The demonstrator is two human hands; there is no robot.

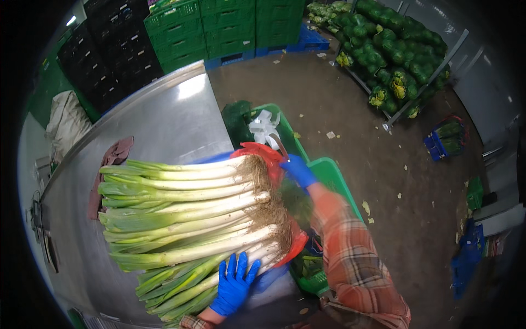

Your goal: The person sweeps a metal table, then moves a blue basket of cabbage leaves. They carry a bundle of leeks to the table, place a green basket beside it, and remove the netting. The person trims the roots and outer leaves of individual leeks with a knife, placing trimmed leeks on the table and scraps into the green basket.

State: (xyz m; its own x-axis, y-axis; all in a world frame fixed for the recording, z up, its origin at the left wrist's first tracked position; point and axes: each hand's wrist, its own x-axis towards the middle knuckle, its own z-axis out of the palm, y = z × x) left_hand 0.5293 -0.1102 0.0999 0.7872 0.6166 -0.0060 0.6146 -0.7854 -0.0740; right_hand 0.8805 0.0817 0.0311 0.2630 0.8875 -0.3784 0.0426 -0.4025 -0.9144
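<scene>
A wide pile of leeks (pixel 185 214) lies on the stainless steel table (pixel 164 111), their roots pointing right and cut green ends left. My left hand (pixel 236 283), in a blue glove, rests with fingers spread on the white stems of the nearest leeks. In my right hand (pixel 298 170), also blue-gloved, is a knife with a curved blade (pixel 280 147), held beyond the root ends at the table's right side. Red plastic (pixel 298 242) shows under and beside the roots. Blue material lies partly under the pile.
Green crates (pixel 333 177) stand right of the table, one with white strips inside. A mauve cloth (pixel 117 152) lies behind the leek tops. Stacked green and black crates stand at the back. A metal rack (pixel 435 78) holds netted green vegetables. Scraps litter the floor.
</scene>
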